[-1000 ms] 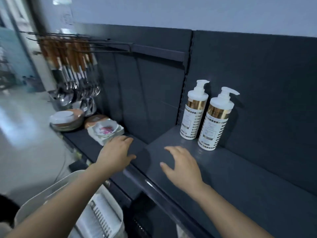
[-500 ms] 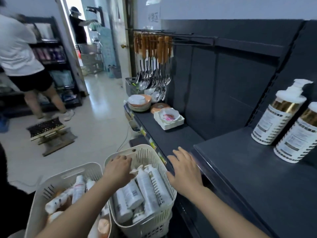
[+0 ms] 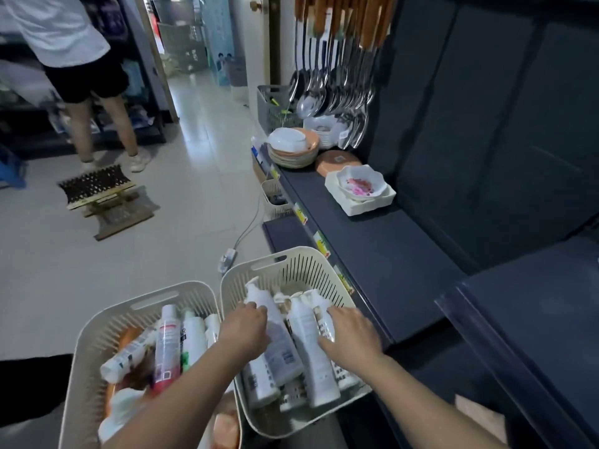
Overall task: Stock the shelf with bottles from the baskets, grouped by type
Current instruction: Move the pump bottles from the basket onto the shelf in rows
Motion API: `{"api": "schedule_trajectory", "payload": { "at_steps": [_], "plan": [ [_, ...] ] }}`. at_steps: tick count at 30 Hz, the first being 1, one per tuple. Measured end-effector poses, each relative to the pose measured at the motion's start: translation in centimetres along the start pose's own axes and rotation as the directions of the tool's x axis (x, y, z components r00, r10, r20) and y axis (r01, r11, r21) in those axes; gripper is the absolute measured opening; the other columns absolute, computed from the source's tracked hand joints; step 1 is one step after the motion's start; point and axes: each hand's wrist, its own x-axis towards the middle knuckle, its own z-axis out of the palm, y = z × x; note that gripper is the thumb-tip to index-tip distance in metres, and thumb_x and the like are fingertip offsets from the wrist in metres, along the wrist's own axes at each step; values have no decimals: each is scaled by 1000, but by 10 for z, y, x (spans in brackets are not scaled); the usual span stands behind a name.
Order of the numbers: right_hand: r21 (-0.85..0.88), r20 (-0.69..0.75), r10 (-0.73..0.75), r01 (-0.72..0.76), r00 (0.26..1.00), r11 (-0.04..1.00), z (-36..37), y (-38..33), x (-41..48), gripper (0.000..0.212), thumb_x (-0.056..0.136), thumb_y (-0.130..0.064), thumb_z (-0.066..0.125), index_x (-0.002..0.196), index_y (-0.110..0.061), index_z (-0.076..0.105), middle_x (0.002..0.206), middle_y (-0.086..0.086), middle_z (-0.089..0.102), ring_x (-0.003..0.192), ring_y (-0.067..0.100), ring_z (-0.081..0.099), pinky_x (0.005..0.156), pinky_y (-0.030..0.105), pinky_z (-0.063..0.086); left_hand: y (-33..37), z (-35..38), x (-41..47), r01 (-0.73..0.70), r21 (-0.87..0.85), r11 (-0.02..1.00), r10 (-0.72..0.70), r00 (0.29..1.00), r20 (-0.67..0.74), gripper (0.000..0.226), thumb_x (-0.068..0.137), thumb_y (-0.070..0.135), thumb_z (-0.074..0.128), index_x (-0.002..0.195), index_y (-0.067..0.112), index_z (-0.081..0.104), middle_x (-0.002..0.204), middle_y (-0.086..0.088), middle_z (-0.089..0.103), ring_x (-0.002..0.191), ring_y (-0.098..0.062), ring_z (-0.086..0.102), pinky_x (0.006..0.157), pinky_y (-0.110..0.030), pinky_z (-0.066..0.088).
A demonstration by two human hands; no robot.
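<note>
As arms stretch down, L hand & R hand touch bottles.

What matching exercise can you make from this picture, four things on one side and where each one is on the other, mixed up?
Things:
1. left hand
2. pink-labelled bottle
3. flowered dish
4. ladles

Places:
a. hanging above the shelf
b. on a white bottle in the right basket
c. in the left basket
d. on the white square tray

Pairs: 1-b, 2-c, 3-d, 4-a.
</note>
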Motion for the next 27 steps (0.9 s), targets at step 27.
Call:
{"api": "schedule_trajectory", "payload": {
  "at_steps": [27],
  "plan": [
    [86, 169, 310, -328, 935, 941, 115, 7, 77, 57, 85, -53, 59, 122, -11, 50, 124, 7, 50, 113, 22, 49, 89, 35, 46, -3, 73, 86, 418, -888, 190, -340, 877, 340, 36, 67, 11, 83, 98, 7, 65, 83, -3, 71, 71, -13, 69, 64, -34, 60]
  ]
}}
